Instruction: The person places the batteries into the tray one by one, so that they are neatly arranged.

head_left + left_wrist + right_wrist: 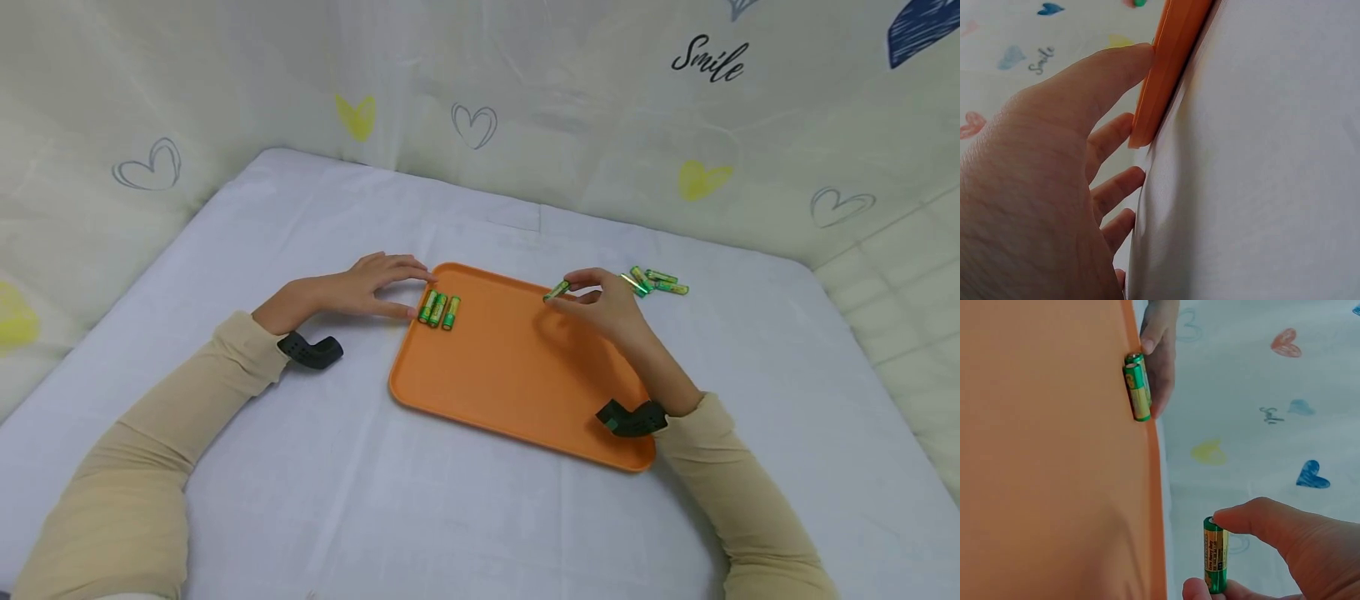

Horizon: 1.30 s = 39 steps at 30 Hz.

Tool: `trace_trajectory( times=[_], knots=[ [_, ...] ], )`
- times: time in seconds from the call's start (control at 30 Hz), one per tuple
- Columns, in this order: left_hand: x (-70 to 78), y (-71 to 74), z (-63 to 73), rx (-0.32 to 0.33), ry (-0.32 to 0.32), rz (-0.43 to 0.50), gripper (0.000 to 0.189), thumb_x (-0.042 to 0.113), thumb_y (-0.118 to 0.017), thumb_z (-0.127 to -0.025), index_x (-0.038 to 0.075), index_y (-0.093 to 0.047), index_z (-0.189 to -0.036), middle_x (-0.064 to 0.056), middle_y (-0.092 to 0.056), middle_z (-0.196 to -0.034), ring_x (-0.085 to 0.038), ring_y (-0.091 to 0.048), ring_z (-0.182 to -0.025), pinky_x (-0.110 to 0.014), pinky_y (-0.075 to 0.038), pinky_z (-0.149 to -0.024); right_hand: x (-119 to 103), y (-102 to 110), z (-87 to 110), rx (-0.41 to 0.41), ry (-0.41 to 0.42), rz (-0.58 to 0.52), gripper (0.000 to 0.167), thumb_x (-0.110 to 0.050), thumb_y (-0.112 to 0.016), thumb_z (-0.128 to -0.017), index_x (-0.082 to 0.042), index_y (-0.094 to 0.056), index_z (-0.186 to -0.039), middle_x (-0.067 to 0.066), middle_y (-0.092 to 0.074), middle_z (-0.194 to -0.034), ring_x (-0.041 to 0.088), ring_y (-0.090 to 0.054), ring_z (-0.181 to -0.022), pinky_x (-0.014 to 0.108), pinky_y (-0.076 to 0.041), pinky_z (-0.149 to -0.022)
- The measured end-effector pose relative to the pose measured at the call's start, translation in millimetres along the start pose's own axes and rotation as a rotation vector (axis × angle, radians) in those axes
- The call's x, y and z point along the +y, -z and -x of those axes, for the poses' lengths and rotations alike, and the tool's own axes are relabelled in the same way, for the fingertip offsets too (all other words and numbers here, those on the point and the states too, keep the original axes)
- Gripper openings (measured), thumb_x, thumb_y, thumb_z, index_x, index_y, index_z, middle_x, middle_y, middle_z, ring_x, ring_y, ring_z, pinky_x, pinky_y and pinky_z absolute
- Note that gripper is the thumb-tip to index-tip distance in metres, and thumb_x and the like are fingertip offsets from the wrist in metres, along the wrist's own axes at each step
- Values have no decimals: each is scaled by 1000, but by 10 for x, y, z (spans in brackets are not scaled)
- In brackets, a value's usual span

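Note:
My right hand [603,307] pinches a green and gold battery [1215,555] by its ends, thumb on one end and fingers at the other, above the right half of an orange tray [510,375]. At the tray's far left corner, three batteries [438,309] lie side by side, the rightmost a little apart from the other two. My left hand [375,285] rests at that corner with fingers spread. In the left wrist view its thumb [1129,62] and index fingertip touch the tray's edge, while the other fingers reach down to the cloth.
Several more batteries [652,282] lie in a loose pile on the white cloth [360,500], beyond the tray's right end and behind my right hand. A curtain [525,100] printed with hearts stands along the back of the table. Each wrist wears a black camera mount [633,418].

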<state>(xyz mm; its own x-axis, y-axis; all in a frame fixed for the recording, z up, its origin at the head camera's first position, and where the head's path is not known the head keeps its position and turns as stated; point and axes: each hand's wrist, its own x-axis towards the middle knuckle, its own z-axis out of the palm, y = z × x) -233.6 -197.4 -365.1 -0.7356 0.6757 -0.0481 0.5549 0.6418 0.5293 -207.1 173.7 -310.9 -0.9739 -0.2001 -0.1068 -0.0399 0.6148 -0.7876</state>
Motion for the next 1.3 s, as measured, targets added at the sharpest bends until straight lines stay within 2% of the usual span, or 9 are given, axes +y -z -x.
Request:
trace_trajectory(
  times=[0.27,0.43,0.57,0.77,0.9,1.3],
  knots=[
    [6,13,10,-4,6,16,64,46,-62,-93,24,-40,-149,-5,-35,-150,-27,-15,-147,-55,3,-116,-43,-176,-39,-52,11,-33,52,-25,-75,-87,-3,-54,-129,15,-56,-126,15,-58,-88,21,-45,-72],
    [-11,15,2,9,-13,1,63,45,-63,-93,23,-42,-148,-5,-37,-149,-28,-17,-146,-56,0,-116,-34,-286,-38,-137,61,-19,51,-26,-75,-87,-5,-55,-128,14,-57,-124,25,-59,-99,29,-50,-78],
    [-8,28,4,16,-20,6,62,42,-64,-93,21,-43,-147,-7,-37,-148,-29,-17,-146,-57,0,-115,-59,-390,-45,-185,95,-3,52,-27,-77,-85,-6,-57,-127,13,-59,-121,27,-58,-105,34,-51,-82],
    [3,16,0,12,-21,12,62,42,-63,-93,21,-43,-147,-7,-38,-148,-28,-19,-145,-57,0,-115,-66,-552,-83,-226,162,-7,51,-20,-80,-83,-4,-58,-127,14,-61,-115,25,-63,-94,30,-52,-76],
    [4,4,-2,4,-5,5,63,43,-63,-93,22,-42,-148,-7,-37,-148,-28,-18,-145,-57,1,-115,-96,-632,-100,-244,207,-7,52,-16,-79,-83,0,-58,-127,15,-61,-116,24,-64,-92,30,-53,-77],
    [-9,2,-15,10,-19,7,62,44,-62,-93,21,-42,-147,-6,-37,-148,-27,-20,-144,-57,0,-115,-206,-809,-167,-304,194,-113,52,-6,-77,-83,3,-55,-128,17,-62,-112,19,-62,-86,26,-53,-75]
  ],
)
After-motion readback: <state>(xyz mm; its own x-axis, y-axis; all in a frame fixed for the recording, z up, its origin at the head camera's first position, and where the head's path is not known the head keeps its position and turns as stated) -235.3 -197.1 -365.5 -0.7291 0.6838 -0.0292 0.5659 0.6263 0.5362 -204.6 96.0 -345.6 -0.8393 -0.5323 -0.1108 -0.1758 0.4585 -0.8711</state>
